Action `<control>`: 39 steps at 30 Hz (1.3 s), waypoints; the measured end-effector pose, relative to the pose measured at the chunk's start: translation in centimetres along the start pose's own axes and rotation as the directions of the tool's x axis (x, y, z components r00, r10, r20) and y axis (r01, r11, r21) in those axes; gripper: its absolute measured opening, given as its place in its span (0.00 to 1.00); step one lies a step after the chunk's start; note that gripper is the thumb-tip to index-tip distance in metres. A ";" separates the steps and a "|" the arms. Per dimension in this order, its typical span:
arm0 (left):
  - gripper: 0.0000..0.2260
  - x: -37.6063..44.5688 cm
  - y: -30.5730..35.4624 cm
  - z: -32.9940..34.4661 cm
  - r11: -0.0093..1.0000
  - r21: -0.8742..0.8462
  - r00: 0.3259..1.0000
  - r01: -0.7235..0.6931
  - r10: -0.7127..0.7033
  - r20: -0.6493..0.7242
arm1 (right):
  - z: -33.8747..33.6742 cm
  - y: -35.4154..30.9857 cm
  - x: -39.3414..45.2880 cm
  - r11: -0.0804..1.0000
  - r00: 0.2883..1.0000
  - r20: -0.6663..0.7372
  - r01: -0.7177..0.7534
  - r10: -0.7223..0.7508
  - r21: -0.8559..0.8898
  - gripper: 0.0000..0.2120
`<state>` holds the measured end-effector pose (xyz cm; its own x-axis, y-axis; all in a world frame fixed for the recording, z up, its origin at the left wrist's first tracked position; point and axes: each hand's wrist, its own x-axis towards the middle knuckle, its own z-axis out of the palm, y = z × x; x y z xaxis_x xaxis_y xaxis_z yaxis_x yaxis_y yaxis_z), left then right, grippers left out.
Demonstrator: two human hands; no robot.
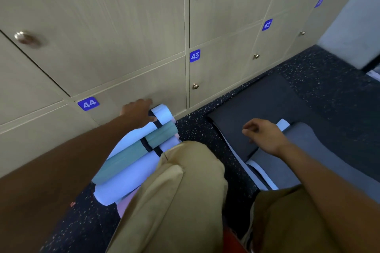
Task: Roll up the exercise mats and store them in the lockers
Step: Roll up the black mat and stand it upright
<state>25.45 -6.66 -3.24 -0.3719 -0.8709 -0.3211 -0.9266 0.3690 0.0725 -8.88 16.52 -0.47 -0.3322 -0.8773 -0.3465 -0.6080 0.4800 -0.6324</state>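
Several rolled mats lie stacked on the floor by locker 44 (88, 103): a light blue roll (162, 114) with a dark strap on top, a teal roll (141, 151) below it, another light blue roll (125, 183) lowest. My left hand (138, 112) rests on the far end of the top roll, thumb against its strap. To the right, flat mats lie spread out: a dark navy mat (265, 109) over a grey-blue mat (308, 150). My right hand (263, 134) hovers over the navy mat's near edge with loosely curled fingers, holding nothing.
Beige locker doors (123, 26) with metal knobs fill the wall ahead, all closed, numbered 44, 43 (195, 55) and 42 (267, 24). The floor (195, 127) is dark speckled rubber. My knees in tan trousers (185, 191) are bent in front, between the rolls and the flat mats.
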 end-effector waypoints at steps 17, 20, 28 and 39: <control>0.23 -3.8 21.2 -1.6 0.881 -0.042 0.876 -0.472 0.474 0.095 | -2.9 10.8 0.7 0.948 0.970 0.018 -0.233 0.243 -0.219 0.11; 0.23 -4.8 24.0 0.2 0.851 -0.061 0.842 -0.522 0.525 0.123 | -2.0 13.6 2.0 0.924 0.954 0.077 -0.257 0.289 -0.284 0.12; 0.21 -5.7 26.8 2.4 0.836 -0.115 0.824 -0.537 0.549 0.139 | 3.2 21.0 6.1 0.883 0.904 0.196 -0.291 0.380 -0.369 0.19; 0.24 -3.1 28.8 3.4 0.869 -0.027 0.855 -0.495 0.492 0.163 | 9.0 28.7 12.6 0.893 0.891 0.082 -0.438 0.446 -0.100 0.29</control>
<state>0.09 7.76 -3.38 -0.7650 -0.5102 -0.3929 -0.6223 0.7427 0.2472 -23.97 19.26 -29.23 -0.5078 -0.5678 -0.6478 -0.4701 0.8129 -0.3439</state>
